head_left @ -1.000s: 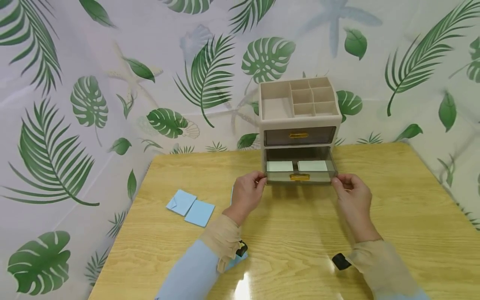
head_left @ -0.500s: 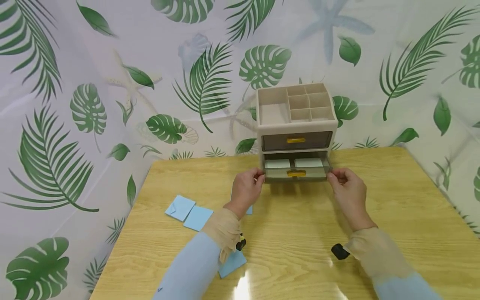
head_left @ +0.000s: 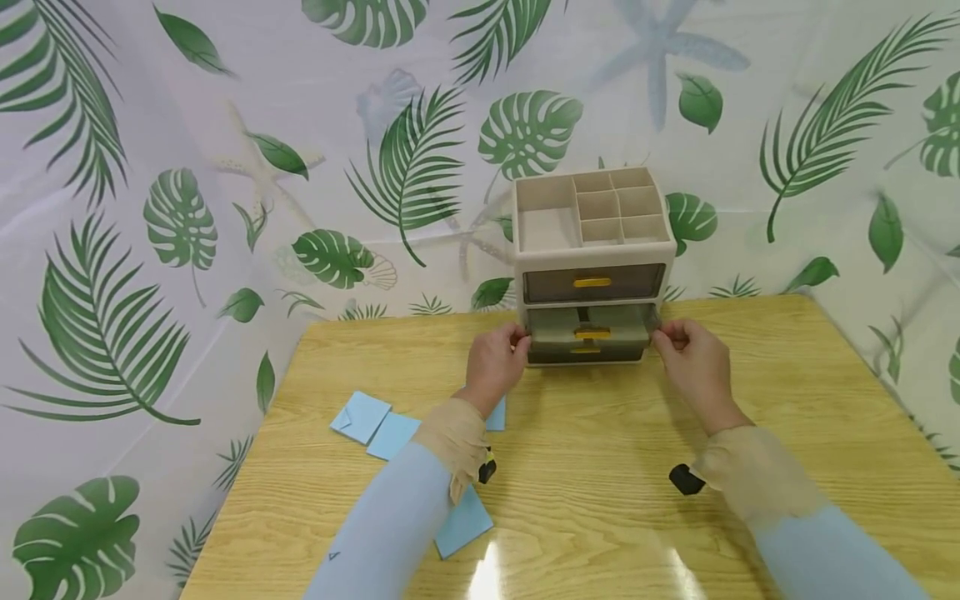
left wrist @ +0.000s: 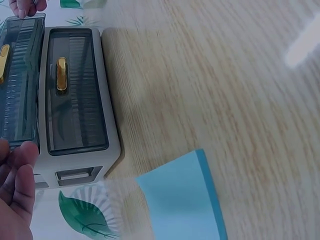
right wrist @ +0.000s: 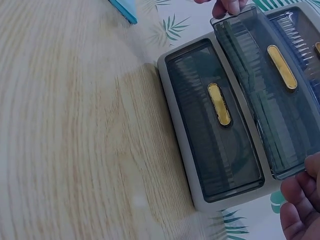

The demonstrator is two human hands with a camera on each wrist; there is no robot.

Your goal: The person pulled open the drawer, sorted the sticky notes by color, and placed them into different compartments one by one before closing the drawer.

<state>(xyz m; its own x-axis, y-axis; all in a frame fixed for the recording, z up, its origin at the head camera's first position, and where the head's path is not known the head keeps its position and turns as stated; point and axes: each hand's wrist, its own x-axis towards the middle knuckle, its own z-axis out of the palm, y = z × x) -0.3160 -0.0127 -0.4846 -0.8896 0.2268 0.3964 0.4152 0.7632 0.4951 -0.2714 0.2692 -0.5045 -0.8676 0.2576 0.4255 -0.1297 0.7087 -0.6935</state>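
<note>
- Middle drawer [head_left: 551, 335]: a transparent, smoke-tinted drawer with a gold handle [head_left: 592, 333]; it is drawn partly forward from the middle bay of a beige desktop organizer [head_left: 596, 253], its front projecting beyond the bottom drawer.
- Pale flat pieces [head_left: 551, 319]: two are seen dimly through the tinted plastic, side by side, parted by a dark gap; their exact kind cannot be told.
- Left hand [head_left: 497, 362]: the left front edge of the middle drawer is pinched between thumb and curled fingers.
- Right hand [head_left: 697, 367]: the right front edge is likewise pinched between thumb and curled fingers, so that the drawer is grasped at both ends.
- Bottom drawer [left wrist: 77, 120]: seated in its bay beneath the middle drawer.
- Top drawer [head_left: 551, 286]: seated directly above the middle drawer.
- Upper tray [head_left: 547, 229]: divided into one large compartment at left and six small ones at right.
- Blue note pads [head_left: 362, 415]: two are laid just beside each other at the left; a third is partly covered by the left hand and wrist, and a fourth is partly covered by the left forearm.
- Sleeves [head_left: 382, 525]: light blue, with beige cuffs at which small black devices [head_left: 686, 479] are seen.
- Wood-grain table [head_left: 585, 467]: the organizer and pads are supported by it.
- Backdrop [head_left: 300, 92]: white, printed with green leaves, starfish and shells.
</note>
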